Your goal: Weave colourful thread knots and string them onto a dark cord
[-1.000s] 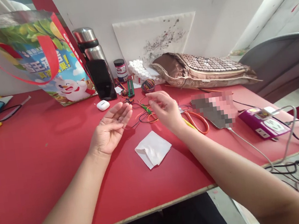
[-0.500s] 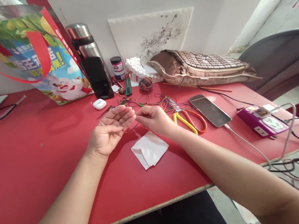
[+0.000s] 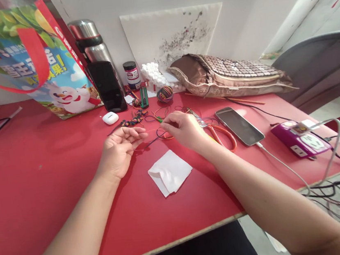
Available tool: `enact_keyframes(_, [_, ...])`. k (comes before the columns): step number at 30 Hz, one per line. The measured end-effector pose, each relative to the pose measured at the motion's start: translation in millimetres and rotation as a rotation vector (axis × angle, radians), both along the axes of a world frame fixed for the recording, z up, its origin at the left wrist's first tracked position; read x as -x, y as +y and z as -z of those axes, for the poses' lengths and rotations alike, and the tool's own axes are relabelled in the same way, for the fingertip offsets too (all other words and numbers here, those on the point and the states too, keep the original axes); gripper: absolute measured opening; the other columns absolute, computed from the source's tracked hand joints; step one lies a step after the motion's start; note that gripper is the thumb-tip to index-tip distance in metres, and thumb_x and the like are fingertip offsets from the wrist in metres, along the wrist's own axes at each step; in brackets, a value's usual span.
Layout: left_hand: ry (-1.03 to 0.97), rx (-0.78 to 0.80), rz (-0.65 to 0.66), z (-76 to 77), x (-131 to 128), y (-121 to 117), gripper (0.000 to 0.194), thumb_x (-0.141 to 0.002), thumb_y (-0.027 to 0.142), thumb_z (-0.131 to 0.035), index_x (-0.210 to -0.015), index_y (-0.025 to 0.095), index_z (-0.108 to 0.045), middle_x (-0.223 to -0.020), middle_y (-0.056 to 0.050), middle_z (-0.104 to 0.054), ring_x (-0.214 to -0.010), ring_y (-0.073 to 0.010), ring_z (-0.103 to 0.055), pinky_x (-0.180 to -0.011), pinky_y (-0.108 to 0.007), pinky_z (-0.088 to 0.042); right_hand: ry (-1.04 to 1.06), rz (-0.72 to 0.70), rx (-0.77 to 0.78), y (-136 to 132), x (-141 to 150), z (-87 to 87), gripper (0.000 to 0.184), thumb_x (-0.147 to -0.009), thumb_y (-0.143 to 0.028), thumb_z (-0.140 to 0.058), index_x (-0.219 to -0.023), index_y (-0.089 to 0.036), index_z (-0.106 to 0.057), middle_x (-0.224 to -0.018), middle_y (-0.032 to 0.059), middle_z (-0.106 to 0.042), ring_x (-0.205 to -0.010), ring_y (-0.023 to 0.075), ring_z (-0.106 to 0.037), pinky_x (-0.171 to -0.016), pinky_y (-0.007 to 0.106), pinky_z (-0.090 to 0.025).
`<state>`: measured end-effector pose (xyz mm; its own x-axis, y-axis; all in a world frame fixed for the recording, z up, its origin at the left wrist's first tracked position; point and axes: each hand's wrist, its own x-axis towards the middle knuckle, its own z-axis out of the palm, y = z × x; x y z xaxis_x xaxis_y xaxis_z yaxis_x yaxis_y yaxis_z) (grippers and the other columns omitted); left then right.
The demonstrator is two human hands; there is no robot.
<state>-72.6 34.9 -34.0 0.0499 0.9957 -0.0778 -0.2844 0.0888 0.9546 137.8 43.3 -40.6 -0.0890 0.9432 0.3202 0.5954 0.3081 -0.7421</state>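
A thin orange thread (image 3: pixel 152 130) runs across the gap between my two hands. My left hand (image 3: pixel 120 150) is turned palm inward, its thumb and fingers curled together on the thread. To its right, my right hand (image 3: pixel 184 130) pinches the other end with thumb and forefinger. Dark and coloured cords (image 3: pixel 155 138) lie loosely on the table behind and below the hands. A knotted multicoloured cord (image 3: pixel 134 118) lies just beyond my left fingers. Below the hands rests a folded white paper (image 3: pixel 171 173). Orange-handled cutters (image 3: pixel 223 135) are partly hidden by my right hand.
At the back stand a bag (image 3: pixel 67 78), a steel flask (image 3: pixel 97 49), an upright black phone (image 3: pixel 107 85) and a jar (image 3: pixel 131 75). A thread ball (image 3: pixel 165 94) and white earphone case (image 3: pixel 110 118) sit nearer. Right are a phone (image 3: pixel 240 126) and purple power strip (image 3: pixel 301 139).
My right hand came down to the left fingertips, then drew back to the right. My left fingers, flat before, have curled in. The view has shifted slightly.
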Motion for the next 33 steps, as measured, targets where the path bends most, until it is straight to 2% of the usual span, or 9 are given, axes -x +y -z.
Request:
enact_keyframes(5, [-0.004,-0.075,-0.090,-0.1,2,3,0.037,-0.049,-0.002,-0.060,-0.075,0.019,-0.077,-0.092,-0.004,-0.080,-0.099,-0.0246,-0.077,-0.121,-0.051,-0.047,-0.024,-0.115,0.065,-7,14,8.0,0.011,-0.089,-0.009,-0.071,-0.083,-0.017,-0.075,-0.085,0.0040,-0.066,-0.076,0.0153,-0.057,-0.075,0.029,-0.043])
enact_keyframes(9, [-0.030,-0.201,-0.099,-4.7,1,2,0.033,-0.058,0.001,-0.065,-0.082,0.018,-0.080,-0.097,-0.006,-0.079,-0.103,-0.0257,-0.076,-0.123,-0.051,-0.045,-0.031,-0.161,0.092,-12,19,8.7,0.014,-0.087,-0.005,-0.071,-0.078,-0.017,-0.072,-0.080,0.0018,-0.063,-0.073,0.0144,-0.055,-0.073,0.029,-0.042])
enact_keyframes(16, [-0.124,-0.178,0.063,-12.8,-7,-10,0.028,-0.069,0.008,-0.073,-0.092,0.018,-0.083,-0.107,-0.009,-0.081,-0.117,-0.0302,-0.074,-0.121,-0.050,-0.048,0.078,-0.209,0.081,-20,25,1.6,0.014,-0.088,-0.007,-0.073,-0.078,-0.016,-0.073,-0.074,-0.0010,-0.059,-0.069,0.0123,-0.053,-0.071,0.028,-0.042])
enact_keyframes(24, [-0.167,-0.074,0.236,-5.9,-7,-10,0.035,-0.070,0.012,-0.076,-0.104,0.017,-0.083,-0.121,-0.012,-0.079,-0.127,-0.0327,-0.068,-0.117,-0.047,-0.052,0.276,-0.267,0.116,-23,30,7.6,0.008,-0.090,-0.015,-0.074,-0.086,-0.019,-0.080,-0.076,-0.0007,-0.067,-0.065,0.0108,-0.053,-0.066,0.026,-0.042])
enact_keyframes(29, [-0.084,-0.027,0.220,0.1,-8,-9,0.039,-0.065,0.006,-0.087,-0.101,0.019,-0.083,-0.118,-0.009,-0.078,-0.116,-0.0257,-0.071,-0.094,-0.032,-0.062,0.345,-0.212,0.120,-19,29,10.9,0.009,-0.090,-0.017,-0.075,-0.082,-0.019,-0.080,-0.079,0.0014,-0.072,-0.072,0.0137,-0.061,-0.071,0.028,-0.046])
enact_keyframes(33, [-0.050,0.029,0.241,1.9,-8,-8,0.038,-0.065,0.006,-0.090,-0.100,0.018,-0.082,-0.103,-0.007,-0.079,-0.095,-0.0198,-0.073,-0.084,-0.031,-0.064,0.409,-0.213,0.153,-19,28,10.2,0.009,-0.090,-0.018,-0.076,-0.085,-0.021,-0.083,-0.088,0.0033,-0.078,-0.080,0.0163,-0.069,-0.078,0.030,-0.052])
